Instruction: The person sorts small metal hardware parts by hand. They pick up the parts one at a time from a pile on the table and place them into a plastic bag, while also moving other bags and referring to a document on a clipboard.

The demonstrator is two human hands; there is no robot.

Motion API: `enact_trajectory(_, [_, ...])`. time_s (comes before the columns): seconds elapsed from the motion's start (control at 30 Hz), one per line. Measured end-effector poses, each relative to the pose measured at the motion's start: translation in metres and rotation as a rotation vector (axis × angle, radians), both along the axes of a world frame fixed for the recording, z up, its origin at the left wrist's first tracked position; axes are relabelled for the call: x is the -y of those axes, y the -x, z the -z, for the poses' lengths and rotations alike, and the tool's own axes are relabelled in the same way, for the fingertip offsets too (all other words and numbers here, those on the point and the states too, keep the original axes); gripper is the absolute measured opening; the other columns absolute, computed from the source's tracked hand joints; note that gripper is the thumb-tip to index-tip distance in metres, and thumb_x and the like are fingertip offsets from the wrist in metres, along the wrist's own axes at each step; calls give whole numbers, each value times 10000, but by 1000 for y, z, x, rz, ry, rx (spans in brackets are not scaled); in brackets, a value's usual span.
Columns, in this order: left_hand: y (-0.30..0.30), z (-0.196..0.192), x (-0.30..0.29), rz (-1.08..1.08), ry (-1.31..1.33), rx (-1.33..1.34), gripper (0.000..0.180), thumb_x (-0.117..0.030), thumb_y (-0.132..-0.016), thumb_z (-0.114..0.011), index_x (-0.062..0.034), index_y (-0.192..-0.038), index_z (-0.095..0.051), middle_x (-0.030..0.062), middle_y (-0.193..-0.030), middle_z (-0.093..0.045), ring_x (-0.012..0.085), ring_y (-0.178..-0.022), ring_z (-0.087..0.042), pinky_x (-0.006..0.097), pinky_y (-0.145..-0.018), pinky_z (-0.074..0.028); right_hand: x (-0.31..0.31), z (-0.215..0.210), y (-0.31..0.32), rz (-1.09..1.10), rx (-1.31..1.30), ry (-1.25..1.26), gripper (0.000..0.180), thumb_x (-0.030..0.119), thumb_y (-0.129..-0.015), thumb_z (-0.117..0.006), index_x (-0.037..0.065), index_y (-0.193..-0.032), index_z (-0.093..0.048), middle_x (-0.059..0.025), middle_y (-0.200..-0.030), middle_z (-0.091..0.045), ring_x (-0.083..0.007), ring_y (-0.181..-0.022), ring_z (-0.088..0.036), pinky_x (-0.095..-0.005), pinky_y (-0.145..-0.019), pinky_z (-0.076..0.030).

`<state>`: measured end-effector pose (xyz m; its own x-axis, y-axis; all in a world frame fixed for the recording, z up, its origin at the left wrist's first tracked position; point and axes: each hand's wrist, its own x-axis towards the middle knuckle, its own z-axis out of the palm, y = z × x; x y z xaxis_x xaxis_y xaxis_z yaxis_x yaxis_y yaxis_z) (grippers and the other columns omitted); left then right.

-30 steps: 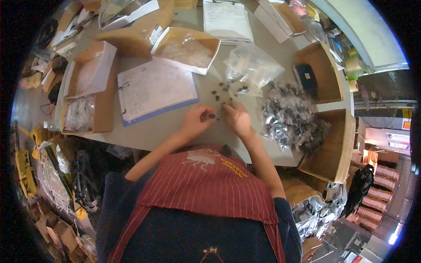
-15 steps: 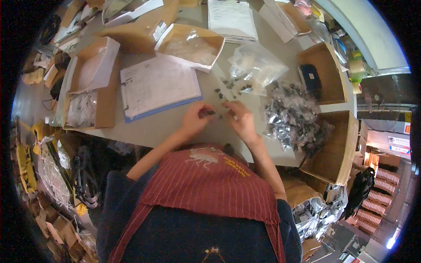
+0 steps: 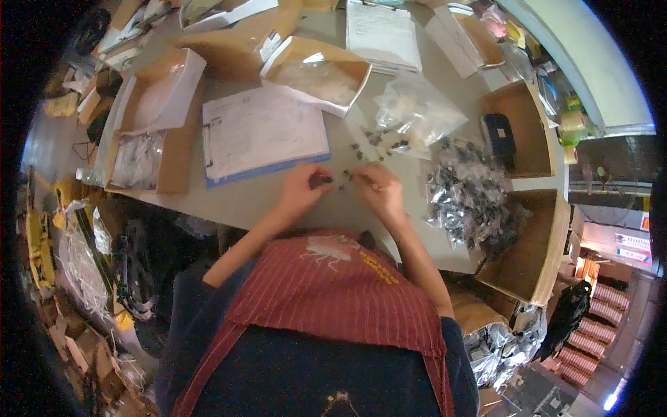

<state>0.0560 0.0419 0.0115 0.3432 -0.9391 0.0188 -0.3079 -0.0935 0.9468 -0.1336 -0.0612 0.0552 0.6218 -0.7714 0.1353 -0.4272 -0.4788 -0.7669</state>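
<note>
My left hand (image 3: 303,189) is curled round small dark parts (image 3: 320,181) that show between its thumb and fingers, beside the clipboard's right corner. Just to the right, my right hand (image 3: 379,191) has its fingertips pinched together low over the table. A dark speck sits at those fingertips, too small to tell whether it is held. Several loose small dark parts (image 3: 357,154) lie on the table beyond the hands. Past them lies a clear plastic bag (image 3: 417,115). A heap of small clear packets with dark parts inside (image 3: 467,194) spreads to the right of my right hand.
A blue clipboard with papers (image 3: 267,132) lies at left. Open cardboard boxes with clear bags stand at far left (image 3: 171,163) and far centre (image 3: 361,76). Two more boxes (image 3: 535,132) edge the right side, and a paper stack (image 3: 382,38) lies at the back.
The view has shifted, so the table's things appear farther right. My left hand has drawn slightly left, widening the gap between the hands. My right fingertips are a little lower.
</note>
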Motion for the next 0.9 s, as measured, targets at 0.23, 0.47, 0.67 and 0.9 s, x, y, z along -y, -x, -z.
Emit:
enact_trajectory(0.23, [4, 15, 5, 110, 68, 11, 304, -83, -772, -776, -67, -1065, -693, 98, -961, -605, 229, -812, -614, 335, -732, -514, -11, -24, -17, -155, 119, 81, 192, -14, -864, -650, 42, -1034, -719, -118, -972, -700, -273, -884, -685, -358, -763, -548])
enact_trajectory(0.47, [1, 1, -1, 150, 13, -233, 319, -51, -816, -744, -48, -1125, -662, 82, -1052, -634, 205, -992, -638, 311, -886, -512, -6, -7, -7, -286, 153, 253, 279, -48, -828, -616, 90, -1058, -694, -135, -1138, -648, -338, -936, -662, -393, -773, -550])
enact_trajectory(0.67, [0, 5, -3, 98, 12, -439, 199, -95, -892, -701, -45, -1081, -666, 60, -1055, -679, 139, -946, -632, 298, -810, -517, -4, 17, -13, -289, 85, 332, 221, 13, -826, -670, 70, -1037, -639, -146, -1090, -646, -360, -899, -652, -413, -736, -544])
enact_trajectory(0.9, [-7, 2, 2, 70, -87, -322, 165, -160, -935, -661, -45, -1054, -667, 70, -973, -721, 150, -940, -664, 308, -830, -516, -12, 6, -17, -130, 20, 178, 193, 87, -864, -701, 39, -1032, -619, -152, -959, -669, -368, -831, -663, -423, -700, -542])
